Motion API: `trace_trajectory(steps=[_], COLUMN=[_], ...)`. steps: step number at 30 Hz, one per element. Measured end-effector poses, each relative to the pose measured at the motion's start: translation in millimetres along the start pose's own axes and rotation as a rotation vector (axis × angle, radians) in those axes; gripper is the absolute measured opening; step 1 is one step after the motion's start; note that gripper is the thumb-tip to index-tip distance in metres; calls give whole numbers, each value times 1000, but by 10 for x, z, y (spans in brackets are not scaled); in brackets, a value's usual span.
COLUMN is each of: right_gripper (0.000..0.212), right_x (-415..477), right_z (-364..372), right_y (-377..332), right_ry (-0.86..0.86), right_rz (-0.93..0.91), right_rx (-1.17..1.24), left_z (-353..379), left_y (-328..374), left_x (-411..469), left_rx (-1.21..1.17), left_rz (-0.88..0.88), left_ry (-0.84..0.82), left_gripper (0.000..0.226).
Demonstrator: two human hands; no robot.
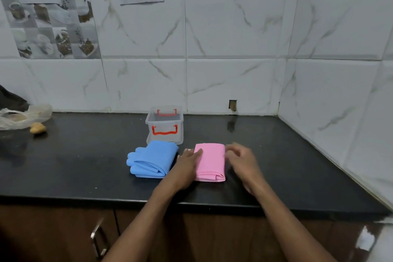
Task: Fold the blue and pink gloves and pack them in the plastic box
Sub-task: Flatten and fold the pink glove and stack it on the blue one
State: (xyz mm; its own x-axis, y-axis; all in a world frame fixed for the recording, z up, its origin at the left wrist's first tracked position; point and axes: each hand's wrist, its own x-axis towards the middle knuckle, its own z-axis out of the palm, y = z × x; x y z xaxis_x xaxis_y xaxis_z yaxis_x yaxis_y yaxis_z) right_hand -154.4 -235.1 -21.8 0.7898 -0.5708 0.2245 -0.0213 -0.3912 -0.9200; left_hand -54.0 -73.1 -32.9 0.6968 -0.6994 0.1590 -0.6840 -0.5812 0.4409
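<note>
The pink gloves (211, 160) lie folded into a neat rectangle on the black counter (85, 166). My left hand (188, 162) rests flat on their left edge. My right hand (241, 158) hovers at their right edge, blurred, fingers spread, holding nothing. The blue gloves (152, 158) lie folded just to the left, fingertips pointing left. Behind them stands the clear plastic box (164, 124) with red handles, without a lid and with nothing visible inside.
A crumpled plastic bag (23, 116) and a potato-like lump (38, 128) lie at the far left by the tiled wall. The counter meets a side wall on the right. A cabinet handle (97, 238) sits below the front edge.
</note>
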Motion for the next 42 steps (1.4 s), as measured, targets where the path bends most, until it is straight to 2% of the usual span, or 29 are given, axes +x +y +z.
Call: trace_trajectory(steps=[1,2,5,7,10,13,17,20,22,23,25,26,29,32,35,38,42], right_gripper=[33,30,48,46,53,56,53,56,64,66,67,67,65,61,63,55,41], right_x=[58,101,97,84,130,130,44,14,2,-9,-37,-58,-95,-68,-36,-17,-78], right_z=[-89,-138,-47,97,282,412,388,217,127,110,131,162,285,414,494,558,658], right_y=[31,67,-15,-165,-377,-393,-212,-206,-270,-312,-371,-392,-455,-574,-663,-571,-323], right_ry=[172,234,109,1,-84,-151,-112,-128,-174,-196,-225,-237,-257,-297,-307,-249,-202], right_rz=[107,193,271,277,327,365,337,276,212,188,173,174,169,142,129,133,174], right_rx=[89,147,70,14,191,368,580,757,821,832,819,800,733,735,585,466,298], left_z=[11,16,36,40,19,-23,6,-40,-128,-157,-180,-202,-335,-581,-905,-1152,-1125], left_y=[20,38,41,11,-15,-18,-43,23,100,114,134,146,155,70,-160,-446,-739], left_x=[8,24,41,25,17,-12,-109,-172,-220,-233,-259,-275,-257,-220,-204,-171,-123], left_rx=[53,79,77,59,4,-192,-358,-620,-861,-1036,-1373,-1446,-1355,-1283,-1265,-1264,-1192], left_rz=[-6,-14,-46,-62,-55,13,-5,-70,-160,-163,-179,-207,-340,-387,-412,-494,-688], left_ry=[-21,-41,-35,-4,48,159,262,372,345,284,135,95,152,245,334,396,296], left_gripper=[64,68,73,73,70,67,67,84,100,98,76,69,59,49,43,40,41])
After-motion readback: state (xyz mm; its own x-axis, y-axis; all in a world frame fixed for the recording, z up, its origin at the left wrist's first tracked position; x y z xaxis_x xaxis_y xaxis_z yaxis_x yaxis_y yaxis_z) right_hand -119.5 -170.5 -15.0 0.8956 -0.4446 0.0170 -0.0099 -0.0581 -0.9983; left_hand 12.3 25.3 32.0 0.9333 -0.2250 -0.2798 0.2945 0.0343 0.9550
